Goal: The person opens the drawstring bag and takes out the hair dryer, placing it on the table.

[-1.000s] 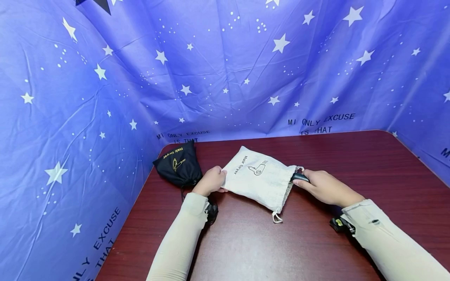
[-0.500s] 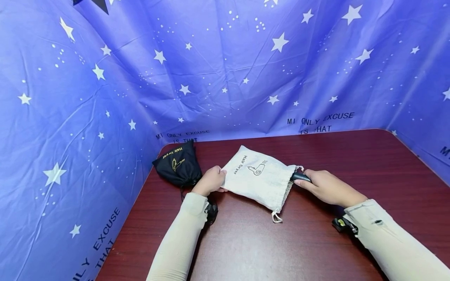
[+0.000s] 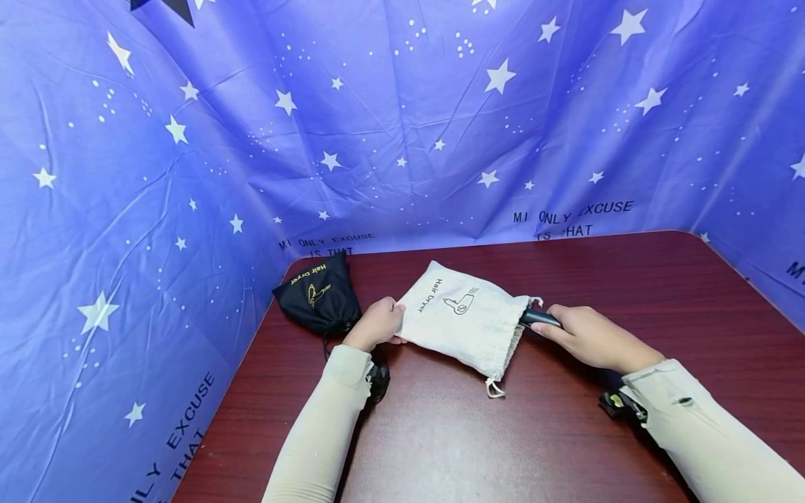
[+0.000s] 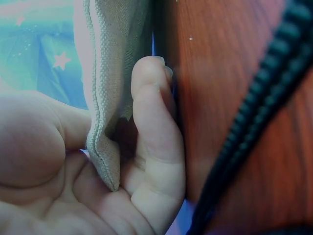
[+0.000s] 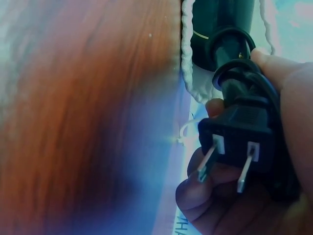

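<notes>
A cream drawstring bag (image 3: pixel 462 314), printed "Hair Dryer", lies across the middle of the table with its mouth facing right. My left hand (image 3: pixel 379 325) pinches its closed left corner; in the left wrist view the thumb and curled fingers have the seamed cloth (image 4: pixel 105 98) between them. From the mouth sticks a black hair dryer handle (image 3: pixel 542 318), which my right hand (image 3: pixel 594 337) grips. The right wrist view shows a cord (image 5: pixel 234 68) wound around the handle and a two-pin plug (image 5: pixel 239 132) within the fingers. The bag hides the dryer's rest.
A black drawstring bag (image 3: pixel 319 295) with gold "Hair Dryer" print lies at the back left, close to my left hand. Its dark braided cord (image 4: pixel 249 112) crosses the left wrist view. Starry blue cloth (image 3: pixel 402 126) surrounds the red-brown table (image 3: pixel 478 447) at the back and sides.
My right hand has shifted slightly right with the hair dryer handle, and a little more of the handle shows outside the cream bag. My left hand and the bag have stayed put.
</notes>
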A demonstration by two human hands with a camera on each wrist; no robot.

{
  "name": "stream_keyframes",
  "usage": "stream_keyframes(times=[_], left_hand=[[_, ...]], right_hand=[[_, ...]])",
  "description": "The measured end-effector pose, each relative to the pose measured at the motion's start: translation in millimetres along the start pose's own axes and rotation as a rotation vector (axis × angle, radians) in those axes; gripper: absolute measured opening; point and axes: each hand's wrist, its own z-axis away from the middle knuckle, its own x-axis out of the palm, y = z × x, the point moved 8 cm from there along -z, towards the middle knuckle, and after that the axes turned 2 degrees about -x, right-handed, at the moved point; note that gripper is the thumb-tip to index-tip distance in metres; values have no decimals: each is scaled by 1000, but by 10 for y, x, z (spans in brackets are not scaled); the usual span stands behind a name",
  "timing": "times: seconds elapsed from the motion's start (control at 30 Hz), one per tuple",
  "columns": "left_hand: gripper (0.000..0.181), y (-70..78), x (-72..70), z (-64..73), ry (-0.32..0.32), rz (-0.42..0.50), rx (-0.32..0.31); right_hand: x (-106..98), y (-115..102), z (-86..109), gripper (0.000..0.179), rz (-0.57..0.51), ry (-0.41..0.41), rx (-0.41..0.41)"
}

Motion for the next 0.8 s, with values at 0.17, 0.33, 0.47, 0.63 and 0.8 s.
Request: stream_keyframes(times=[0.17,0.33,0.47,0.63,0.8], left_hand=[[29,1,-6,7,2,-6,-1],[29,4,-1,6,1,-4,5],[28,-5,1,3,4,-6,4],[28,-4,1,9,4,-4,0],[27,11,4,17,-2,11,3]], right_hand=[[-16,-4,21,30,-4,2,3],[-24,-8,37,29,-7,5,5],[-30,-10,51,29,-8,7,4],[-35,15,61,28,-3,9,9],[-49,22,88,27,-8,17,4]])
